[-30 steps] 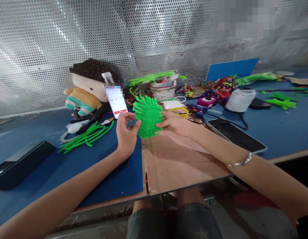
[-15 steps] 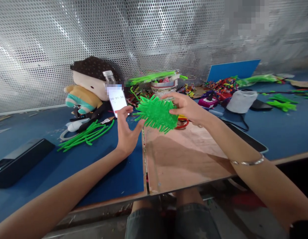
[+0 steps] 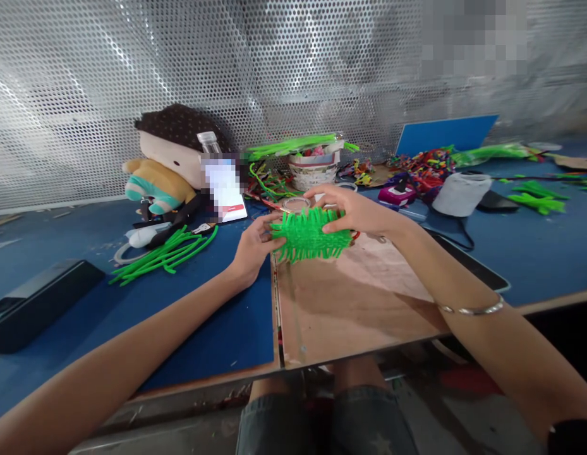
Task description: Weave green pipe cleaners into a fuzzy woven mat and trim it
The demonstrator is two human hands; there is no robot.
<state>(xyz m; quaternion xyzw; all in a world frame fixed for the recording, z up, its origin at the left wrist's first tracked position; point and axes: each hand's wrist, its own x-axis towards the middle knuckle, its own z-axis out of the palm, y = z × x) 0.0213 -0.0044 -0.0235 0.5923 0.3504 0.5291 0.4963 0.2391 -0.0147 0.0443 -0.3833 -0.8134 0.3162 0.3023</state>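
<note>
A spiky bright green piece made of pipe cleaners (image 3: 309, 237) hangs just above the brown board (image 3: 350, 303), turned flat with its spikes pointing down. My right hand (image 3: 352, 212) grips it from above, fingers curled over its top. My left hand (image 3: 253, 243) holds its left edge with the fingertips. A silver bracelet (image 3: 471, 308) sits on my right wrist.
Loose green pipe cleaners (image 3: 163, 256) lie left on the blue table. Behind are a plush doll (image 3: 167, 167), a propped phone (image 3: 225, 189), a small basket (image 3: 314, 170), a white roll (image 3: 461, 193), a tablet (image 3: 468, 262) and a black box (image 3: 35, 303). Perforated metal wall behind.
The green piece turned from upright to lying flat and came down toward the board. My left hand, open half a second ago, took hold of its left edge again.
</note>
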